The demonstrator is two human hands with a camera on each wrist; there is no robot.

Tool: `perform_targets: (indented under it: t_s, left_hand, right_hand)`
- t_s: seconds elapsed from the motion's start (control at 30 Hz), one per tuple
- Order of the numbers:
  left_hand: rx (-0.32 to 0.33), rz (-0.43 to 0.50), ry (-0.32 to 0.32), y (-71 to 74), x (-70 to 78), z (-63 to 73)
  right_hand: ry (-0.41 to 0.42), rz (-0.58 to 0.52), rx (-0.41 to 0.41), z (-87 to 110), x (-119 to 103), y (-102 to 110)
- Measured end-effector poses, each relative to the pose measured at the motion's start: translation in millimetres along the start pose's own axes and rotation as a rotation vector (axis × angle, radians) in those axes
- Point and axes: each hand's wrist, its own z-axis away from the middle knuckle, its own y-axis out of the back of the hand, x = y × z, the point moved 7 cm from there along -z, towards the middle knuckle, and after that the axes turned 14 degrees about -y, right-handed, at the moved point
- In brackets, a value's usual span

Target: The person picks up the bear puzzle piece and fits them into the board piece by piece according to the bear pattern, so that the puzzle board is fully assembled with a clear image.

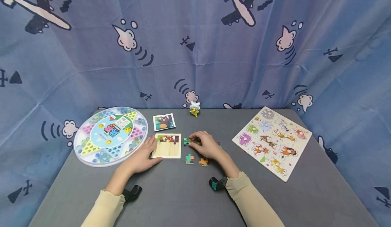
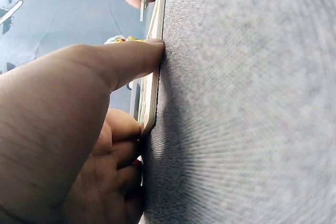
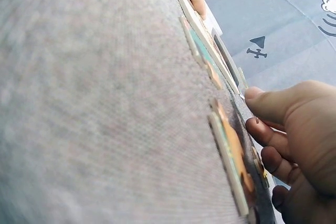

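Observation:
My left hand (image 1: 142, 156) rests against the left side of a wooden puzzle tray (image 1: 166, 152), the thumb at its near edge and the fingers along its left side. Fitted pieces showing a brown bear fill the tray's top strip; bare wood shows below. Just right of the tray, my right hand (image 1: 206, 145) pinches a green puzzle piece (image 1: 186, 141) between thumb and fingers. In the left wrist view this puzzle piece (image 2: 143, 8) stands on edge above the tray. Loose on the table lie a green piece (image 1: 189, 158) and an orange piece (image 1: 204, 161); other pieces are partly hidden by the right hand.
A bear picture card (image 1: 164, 122) lies behind the tray. At left is a round marble game board (image 1: 88, 132); at right, an animal peg puzzle board (image 1: 268, 157). A small white and yellow figurine (image 1: 194, 108) stands at the back near the curtain (image 1: 195, 74).

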Motion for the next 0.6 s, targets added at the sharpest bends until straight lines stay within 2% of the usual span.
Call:
perform_targets:
  t_s: [0.2,0.37,0.6]
  left_hand:
    - [0.001,0.001,-0.003,-0.5,-0.3,-0.6]
    - [-0.003,0.007,-0.005,-1.1,-0.5,-0.3]
    - [0.003,0.012,0.001,0.9,2.0,0.2]
  right_hand:
    - [0.012,-0.031,0.036,0.6,-2.2,5.8]
    - [-0.020,-0.038,0.049,-2.1,-4.9,9.0]
    - [-0.026,-0.041,0.040,-14.4,-20.1,6.8]
